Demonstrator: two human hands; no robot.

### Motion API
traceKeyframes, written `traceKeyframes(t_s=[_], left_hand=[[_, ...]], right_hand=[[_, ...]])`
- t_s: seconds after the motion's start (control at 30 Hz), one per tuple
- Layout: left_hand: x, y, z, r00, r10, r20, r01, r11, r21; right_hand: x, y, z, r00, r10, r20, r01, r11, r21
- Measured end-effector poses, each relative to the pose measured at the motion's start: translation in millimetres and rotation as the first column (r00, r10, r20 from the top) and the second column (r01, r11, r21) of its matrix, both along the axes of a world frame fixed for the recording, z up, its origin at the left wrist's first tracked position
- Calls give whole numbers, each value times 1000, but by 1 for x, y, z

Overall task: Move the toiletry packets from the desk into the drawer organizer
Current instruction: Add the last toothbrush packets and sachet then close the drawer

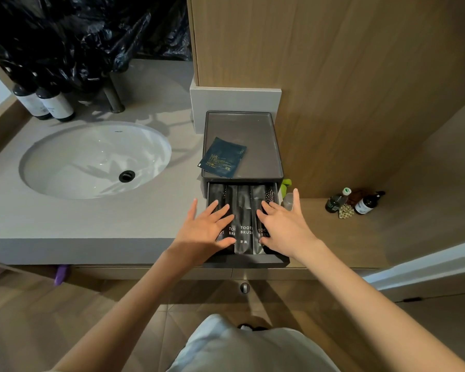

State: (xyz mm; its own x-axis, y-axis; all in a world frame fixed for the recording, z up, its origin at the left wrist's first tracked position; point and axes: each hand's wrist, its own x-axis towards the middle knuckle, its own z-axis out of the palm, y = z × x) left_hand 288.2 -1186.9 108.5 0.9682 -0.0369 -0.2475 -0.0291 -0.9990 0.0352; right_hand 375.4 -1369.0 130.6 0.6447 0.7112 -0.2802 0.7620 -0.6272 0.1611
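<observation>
Several toothbrush packets [243,232] in open drawer [246,260], blue packet [222,157] on organizer [263,146]

Open drawer [246,260] of dark packets [243,224], left hand [208,229] and right hand [283,226] flat on them, blue packet [222,158] atop organizer [263,146], sink [65,162] left

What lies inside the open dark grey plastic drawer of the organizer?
Dark toothbrush packets lie side by side in the drawer. The left hand and the right hand rest flat on the outer ones, so their count is hidden.
</observation>
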Motion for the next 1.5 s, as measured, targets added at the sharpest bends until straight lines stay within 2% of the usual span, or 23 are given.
traceKeyframes(t_s=[0.27, 0.37, 0.43, 0.53, 0.67, 0.83, 1.1, 1.27, 1.33, 1.37, 1.43, 1.5], left_hand=[[-2, 7, -6, 998, 5, 58, -1, 997, -72], [-6, 10, -12, 978, -47, 201, 71, 991, -114], [-11, 10, -15, 956, -91, 280, 114, 991, -69], [-14, 9, -12, 940, -51, 337, 88, 992, -95], [-19, 10, -12, 945, 21, 327, 21, 992, -124], [-21, 10, -10, 955, 55, 292, -22, 993, -116], [-23, 11, -11, 976, -11, 217, 23, 998, -57], [-21, 11, -9, 974, -26, 226, 45, 996, -81], [-22, 11, -10, 967, -20, 252, 52, 992, -119], [-22, 11, -10, 963, -10, 270, 52, 988, -146], [-22, 13, -9, 957, 37, 287, 33, 972, -234], [-22, 13, -2, 950, 137, 280, -16, 919, -395]], right_hand=[[6, 3, 6, 998, 16, -64, -17, 1000, -25], [11, 7, 13, 995, 5, -96, -5, 1000, -4], [18, 12, 20, 994, -7, -109, 20, 993, 112], [32, 29, 29, 997, 9, -73, 15, 945, 326], [55, 67, 32, 987, 53, -152, 14, 911, 412], [74, 101, 10, 974, 53, -219, 19, 948, 317], [79, 95, 3, 994, 111, -15, -98, 922, 375], [76, 81, 11, 988, 154, -17, -132, 893, 431], [75, 73, 19, 994, 101, -42, -58, 811, 582], [74, 69, 26, 996, 40, -75, 23, 721, 693], [73, 60, 41, 965, -73, -253, 258, 456, 852], [73, 49, 54, 861, -82, -502, 506, 222, 833]])
